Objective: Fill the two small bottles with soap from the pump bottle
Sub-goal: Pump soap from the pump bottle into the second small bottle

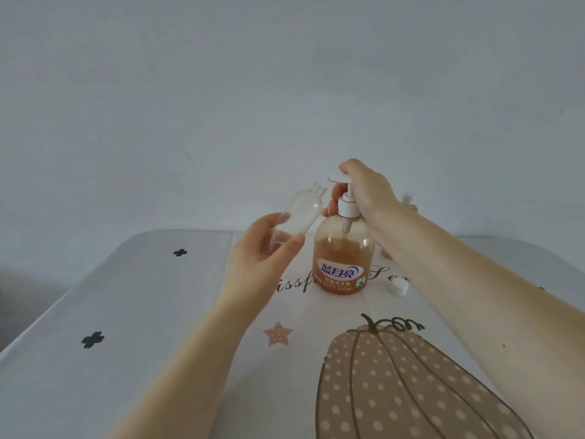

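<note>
The left hand [259,251] grips a clear small bottle [294,217] by its lower half, thumb on the near side and fingers curled behind, holding it in the air tilted so its open neck points up and right toward the pump spout. This bottle looks empty and has no cap. The right hand [364,191] grasps the white pump head [340,178] of the pump bottle [343,258], with fingers over the top and the thumb below near the collar. The pump bottle stands upright on the table [126,312], about half full of orange soap, with a blue and white label facing the camera. A white cap [399,287] lies on the table just right of the pump bottle, near the right forearm. A second bottle [408,201] stands behind the right wrist, mostly hidden; its contents cannot be judged. The tablecloth carries a dotted pumpkin [395,384], a small star [278,334], black crosses and some script lettering partly covered by the pump bottle.
</note>
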